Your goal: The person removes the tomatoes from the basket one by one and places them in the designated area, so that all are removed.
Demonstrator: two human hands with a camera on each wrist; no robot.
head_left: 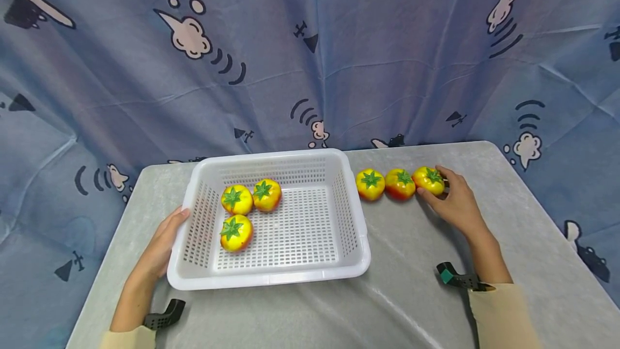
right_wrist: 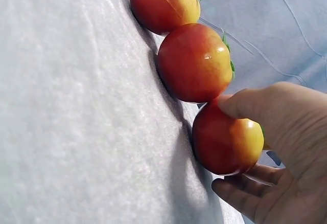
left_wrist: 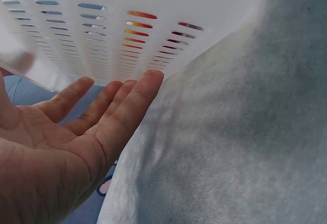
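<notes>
A white plastic basket (head_left: 310, 276) with slotted walls holds three yellow-and-red tomatoes with green leafy tops, one of them a front tomato (head_left: 236, 233). At the basket's left rim is my left hand (head_left: 162, 244); in the left wrist view its fingers (left_wrist: 135, 98) touch the outside of the slotted wall, the thumb partly hidden behind it. To the right of the basket stand three more tomatoes in a row. My right hand (head_left: 455, 201) holds the rightmost tomato (right_wrist: 225, 139), thumb on one side and fingers on the other. Beside it sits the middle tomato (right_wrist: 194, 63), touching or nearly so.
The left tomato of the row (head_left: 370, 185) stands close to the basket's right wall. A grey cloth covers the table (head_left: 407, 284). Behind it hangs a blue patterned curtain (head_left: 271, 58). Each wrist wears a black strap mount, such as the right mount (head_left: 460, 278).
</notes>
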